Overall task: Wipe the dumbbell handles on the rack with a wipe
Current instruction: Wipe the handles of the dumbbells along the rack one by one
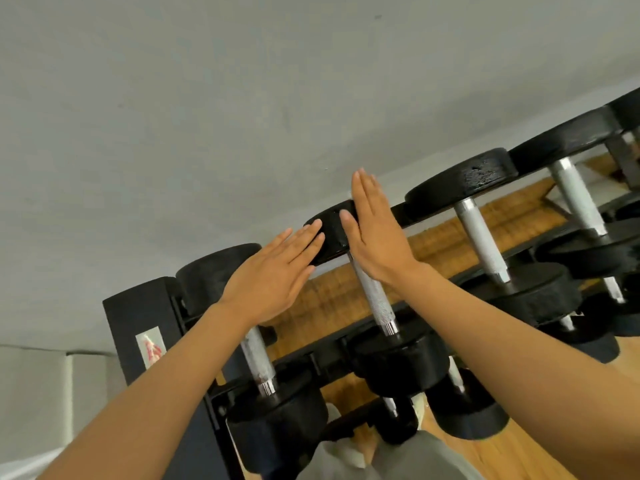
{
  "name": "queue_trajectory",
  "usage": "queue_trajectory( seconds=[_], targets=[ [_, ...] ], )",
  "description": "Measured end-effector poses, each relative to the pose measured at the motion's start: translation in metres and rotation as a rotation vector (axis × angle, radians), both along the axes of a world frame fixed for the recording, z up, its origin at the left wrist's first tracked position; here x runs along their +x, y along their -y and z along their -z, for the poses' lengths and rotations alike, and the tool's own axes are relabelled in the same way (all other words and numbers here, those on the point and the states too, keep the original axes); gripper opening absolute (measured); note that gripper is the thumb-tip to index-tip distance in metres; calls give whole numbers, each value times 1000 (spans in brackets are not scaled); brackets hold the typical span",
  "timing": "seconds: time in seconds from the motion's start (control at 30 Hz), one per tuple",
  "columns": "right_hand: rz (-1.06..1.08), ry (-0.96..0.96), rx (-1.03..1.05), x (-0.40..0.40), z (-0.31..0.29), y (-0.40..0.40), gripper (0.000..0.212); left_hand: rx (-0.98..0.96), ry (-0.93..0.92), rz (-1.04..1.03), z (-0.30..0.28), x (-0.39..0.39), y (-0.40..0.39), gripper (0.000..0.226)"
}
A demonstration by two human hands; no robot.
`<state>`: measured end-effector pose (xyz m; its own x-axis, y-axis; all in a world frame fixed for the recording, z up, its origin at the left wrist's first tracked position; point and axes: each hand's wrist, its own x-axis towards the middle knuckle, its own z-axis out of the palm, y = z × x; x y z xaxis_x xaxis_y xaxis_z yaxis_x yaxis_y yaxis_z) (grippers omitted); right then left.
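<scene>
Both hands, the left hand [273, 275] and right hand [377, 233], hover flat with straight fingers, holding nothing, above knurled steel dumbbell handles [374, 296] on the black metal rack [138, 337].

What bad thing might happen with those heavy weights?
No wipe shows in either open hand, left hand or right hand, so the handles may stay dirty. Both hands are up by the far end of one dumbbell; if it rolls on the rack, fingers might get pinched.
</scene>
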<state>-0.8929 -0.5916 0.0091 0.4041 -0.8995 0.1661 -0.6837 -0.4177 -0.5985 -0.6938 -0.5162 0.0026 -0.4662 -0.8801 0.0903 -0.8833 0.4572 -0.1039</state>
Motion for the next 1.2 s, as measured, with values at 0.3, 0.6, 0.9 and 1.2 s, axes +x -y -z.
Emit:
queue_trajectory(
  seconds=[0.3, 0.6, 0.9, 1.2],
  targets=[
    [-200, -273, -319, -16, 13, -14, 58, -28, -22, -2, 4, 1, 1, 55],
    [-386, -362, -401, -45, 19, -28, 54, -76, -32, -28, 6, -1, 0, 55],
    [-441, -414, -474, -20, 6, -8, 52, -139, -88, -108, 3, -3, -4, 53],
    [-613, -666, -611, 1, -1, 10, 52, -238, 102, -227, 8, 33, -39, 52]
  ],
)
